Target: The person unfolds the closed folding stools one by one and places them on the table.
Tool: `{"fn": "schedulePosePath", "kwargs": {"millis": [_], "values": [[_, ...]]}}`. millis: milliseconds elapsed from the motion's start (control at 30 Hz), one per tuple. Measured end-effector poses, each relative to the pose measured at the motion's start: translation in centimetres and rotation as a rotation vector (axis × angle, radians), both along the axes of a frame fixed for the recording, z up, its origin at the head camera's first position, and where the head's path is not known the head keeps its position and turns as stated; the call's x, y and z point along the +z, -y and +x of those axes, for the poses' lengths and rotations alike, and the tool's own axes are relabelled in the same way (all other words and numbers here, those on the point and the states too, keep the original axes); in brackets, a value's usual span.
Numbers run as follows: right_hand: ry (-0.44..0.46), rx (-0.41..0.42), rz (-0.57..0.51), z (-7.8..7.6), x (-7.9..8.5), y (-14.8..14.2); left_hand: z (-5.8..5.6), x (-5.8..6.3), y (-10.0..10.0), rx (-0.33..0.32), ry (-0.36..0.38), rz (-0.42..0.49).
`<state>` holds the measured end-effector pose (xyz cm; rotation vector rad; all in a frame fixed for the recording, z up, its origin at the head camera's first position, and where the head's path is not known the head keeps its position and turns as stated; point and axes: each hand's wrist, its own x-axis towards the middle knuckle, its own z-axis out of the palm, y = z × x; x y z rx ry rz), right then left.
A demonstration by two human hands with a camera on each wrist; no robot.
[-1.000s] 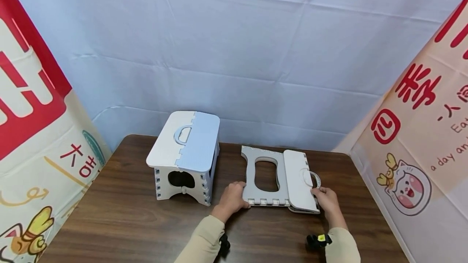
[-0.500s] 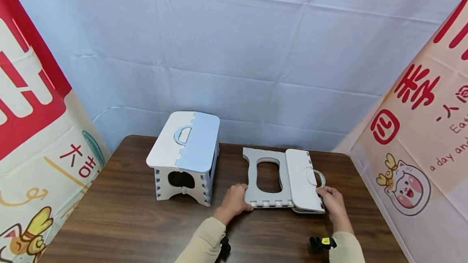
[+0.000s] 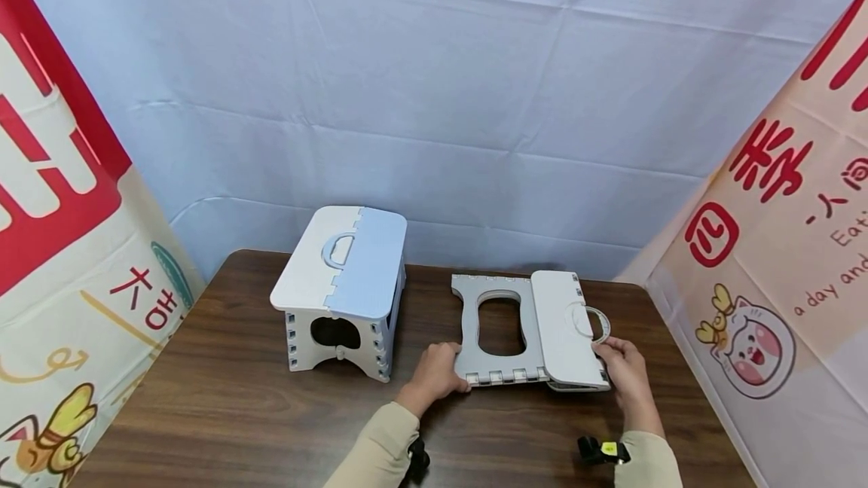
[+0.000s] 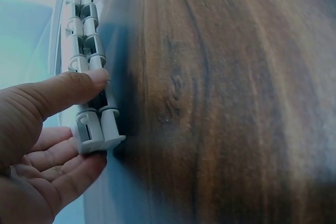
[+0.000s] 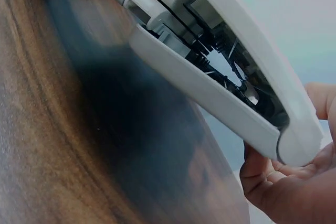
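A white-and-grey folding stool (image 3: 559, 330), folded flat, lies at the right of the table in the head view, its leg frame with a big oval opening to the left and its seat panels to the right. My left hand (image 3: 435, 375) grips the leg end's near corner; in the left wrist view the thumb (image 4: 86, 83) lies across the hinged edge and the fingers sit behind it. At the other end, my right hand (image 3: 625, 371) holds the seat edge beside the round carry handle (image 3: 600, 324). The right wrist view shows the two seat panels (image 5: 210, 111) slightly parted along the side.
Left of the folded stool stands an unfolded white-and-blue stool (image 3: 342, 269) on its legs. The brown wooden table (image 3: 237, 398) meets a pale cloth backdrop (image 3: 434, 96) behind, with printed banners (image 3: 759, 307) on both sides.
The folded stool has shifted a little to the right, and its seat end looks slightly raised. Both hands have moved right with it; the unfolded stool stays put.
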<state>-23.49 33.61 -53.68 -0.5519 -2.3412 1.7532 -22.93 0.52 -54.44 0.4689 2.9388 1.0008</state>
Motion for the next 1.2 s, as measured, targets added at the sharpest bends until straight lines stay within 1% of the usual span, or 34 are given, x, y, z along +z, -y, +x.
{"fn": "schedulePosePath", "kwargs": {"millis": [133, 167, 267, 433, 500, 600, 733, 800, 967, 1033, 1200], "values": [[-0.042, -0.034, -0.018, -1.4, -2.7, -1.7, 0.2, 0.4, -0.1, 0.000, -0.004, -0.002], [-0.047, -0.060, -0.016, -1.8, -3.3, -2.0, 0.3, 0.5, -0.1, -0.001, -0.008, 0.002], [-0.082, -0.082, -0.040, -2.4, -4.1, -2.9, 0.5, 0.7, -0.3, -0.009, -0.013, 0.000], [-0.125, -0.097, -0.121, -2.9, -4.4, -3.8, 0.6, 0.6, -0.6, -0.014, -0.012, 0.005], [-0.138, -0.097, -0.130, -3.1, -4.5, -3.9, 0.7, 0.4, -0.7, -0.008, -0.003, 0.015], [-0.157, -0.095, -0.105, -3.3, -4.6, -4.2, 0.7, 0.3, -0.8, 0.001, 0.027, 0.047], [-0.181, -0.108, -0.082, -3.5, -4.6, -4.5, 0.8, 0.2, -1.0, 0.004, 0.056, 0.067], [-0.194, -0.114, -0.091, -3.6, -4.6, -4.6, 0.7, 0.2, -1.0, 0.004, 0.068, 0.066], [-0.219, -0.119, -0.069, -4.0, -4.6, -4.9, 0.7, 0.3, -1.2, 0.002, 0.086, 0.077], [-0.234, -0.120, -0.070, -4.2, -4.6, -5.0, 0.7, 0.5, -1.2, 0.003, 0.087, 0.077], [-0.280, -0.123, -0.111, -4.7, -4.5, -5.1, 0.8, 0.7, -1.3, 0.005, 0.097, 0.072]]}}
